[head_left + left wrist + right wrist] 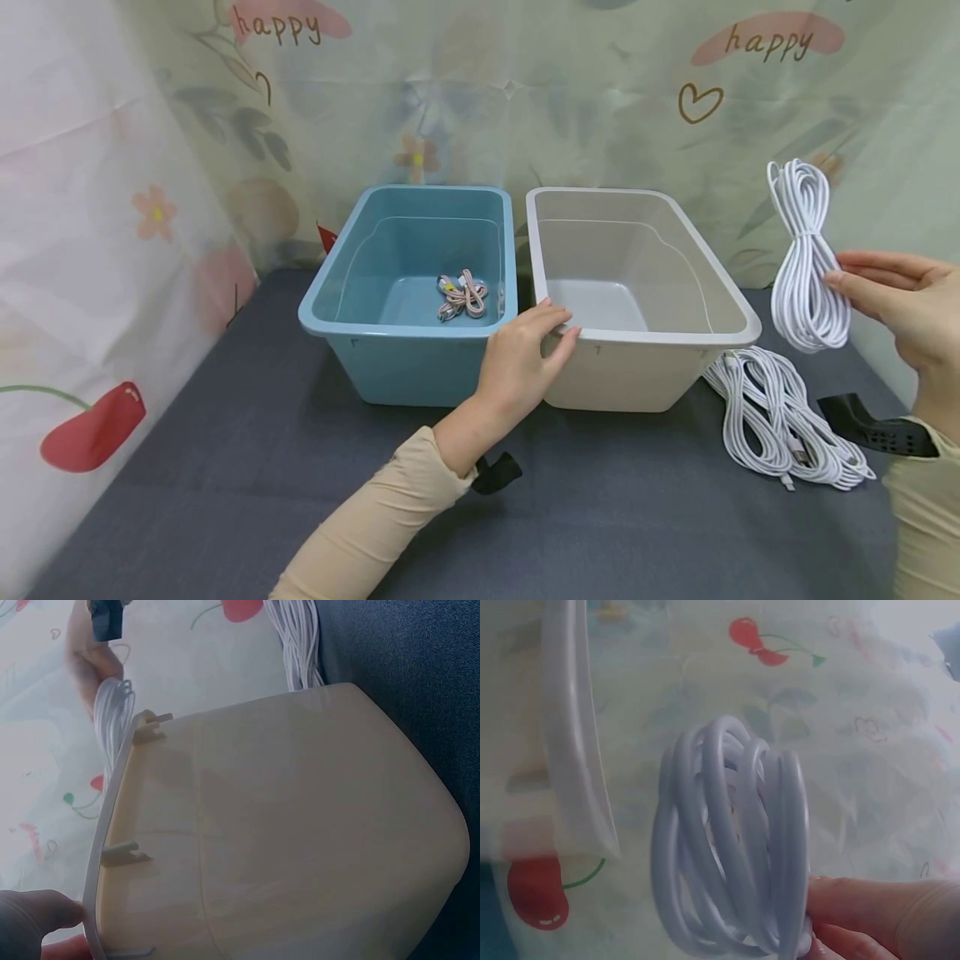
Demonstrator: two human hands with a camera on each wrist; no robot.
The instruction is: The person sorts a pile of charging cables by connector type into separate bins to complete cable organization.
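My right hand (907, 308) pinches a coiled white cable (806, 258), raised to the right of the beige bin (637, 367). The right wrist view shows the loops of this cable (727, 847) close up, with thumb and fingers at its lower right. At the near left corner of the beige bin, my left hand (521, 358) grips the rim; in the left wrist view the thumb and a finger lie on either side of that rim (91, 900). More white coiled cable (787, 425) lies on the table right of the beige bin, partly behind its corner.
A blue bin (412, 367) stands left of the beige one, holding a small tied cable (463, 296) with a pinkish tint. Dark cloth (225, 483) covers the table. Patterned sheets (487, 100) hang behind and at the sides.
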